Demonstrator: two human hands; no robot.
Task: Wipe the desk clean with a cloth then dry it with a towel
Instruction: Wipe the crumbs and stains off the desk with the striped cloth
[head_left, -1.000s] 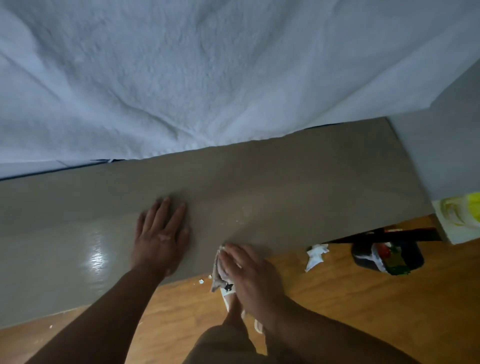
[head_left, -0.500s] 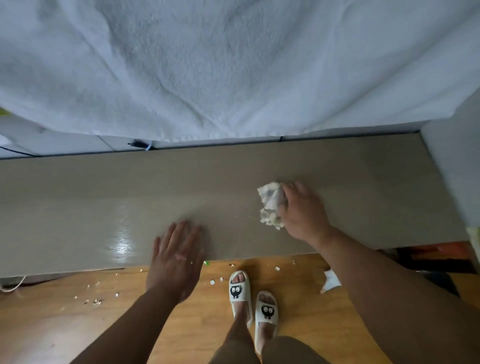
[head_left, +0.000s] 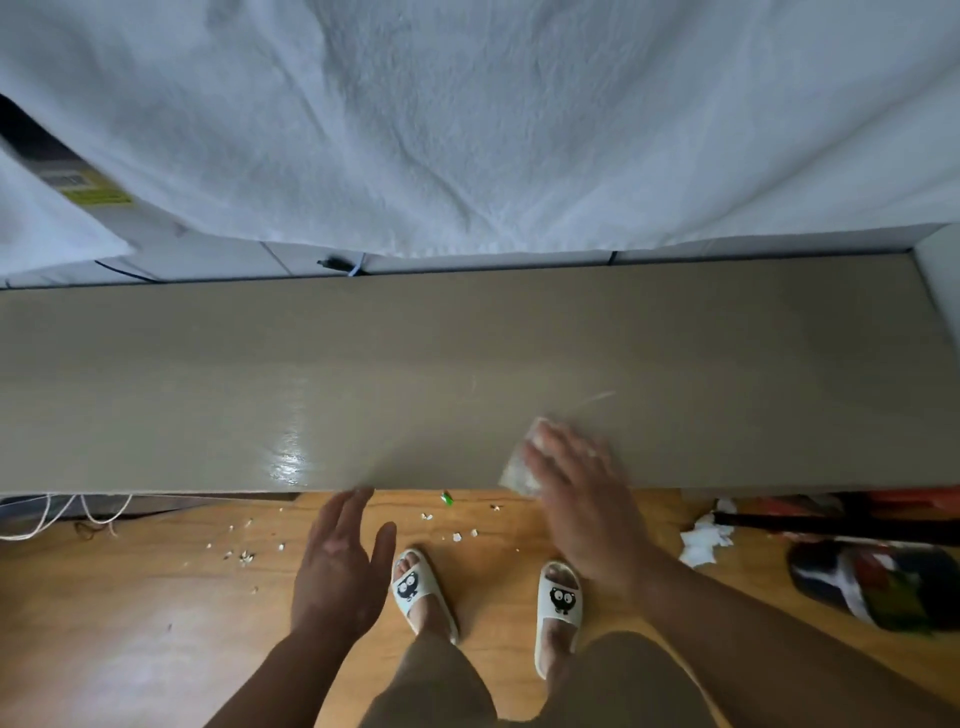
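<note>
The cloth (head_left: 517, 467) is a small crumpled wad, probably light, soft and limp, and best pressed flat from above so it doesn't bunch up. It lies at the near edge of the bench (head_left: 208, 364), around 5 o'clock. The right hand (head_left: 576, 483), motion-blurred, covers it with fairly straight fingers, pressing down. The left hand (head_left: 337, 566) hovers spread at 6 o'clock by the edge, holding nothing.

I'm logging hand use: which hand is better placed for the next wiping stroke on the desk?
Right. The right hand presses the cloth flat on the desk near its front edge; the left hand is open, empty and off the desktop, above the floor.
</note>
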